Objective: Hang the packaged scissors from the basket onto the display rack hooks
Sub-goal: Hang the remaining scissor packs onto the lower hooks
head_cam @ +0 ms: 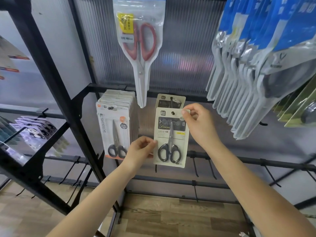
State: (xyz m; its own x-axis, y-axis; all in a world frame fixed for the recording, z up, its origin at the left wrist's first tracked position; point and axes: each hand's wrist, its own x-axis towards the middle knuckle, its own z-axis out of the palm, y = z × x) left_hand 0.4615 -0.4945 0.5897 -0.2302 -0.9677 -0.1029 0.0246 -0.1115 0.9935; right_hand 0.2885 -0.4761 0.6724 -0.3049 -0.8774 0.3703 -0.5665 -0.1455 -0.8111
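Observation:
A cream card pack of black-handled office scissors (171, 134) is held upright in front of the rack. My left hand (138, 149) pinches its lower left edge. My right hand (196, 122) pinches its top right corner. The hole in the card sits at the tip of a black hook (171, 101), and behind it a matching pack (171, 100) hangs on that hook. The basket is out of view.
A stack of white scissor packs (114, 124) hangs to the left. Above hangs a red-handled pair in a clear bag (140, 48). Several blue-topped bags (256, 74) hang at the upper right. Bare black hooks (212, 166) stick out from the lower rail. Wood floor lies below.

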